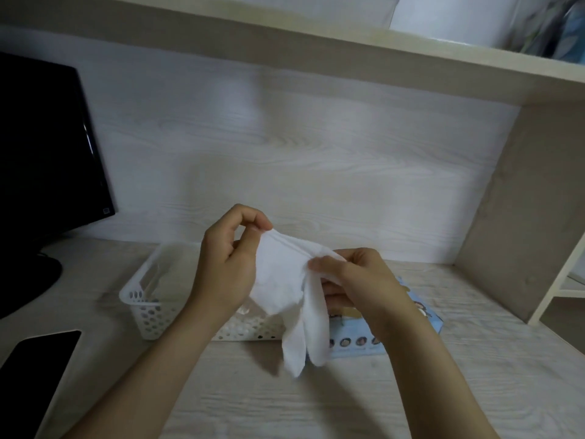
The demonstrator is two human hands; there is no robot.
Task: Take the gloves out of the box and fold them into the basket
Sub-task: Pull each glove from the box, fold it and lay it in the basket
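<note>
Fingers (250, 216) of left hand (226, 267) and right hand (359, 280) pinch white glove (278, 280) | thin, crumpled, two tips dangling

The glove (281, 280) is showing plain white. The basket (142, 301) is looking white too, its walls carrying a pattern of round holes. The box (364, 343) is showing light blue, with a row of small round pictures running along its side and a yellow patch on top. The desk (316, 407) is wearing a pale grey wood grain, the monitor (38, 153) and the phone (41, 359) are gleaming black, and the shelf (253, 36) is showing cream.
</note>
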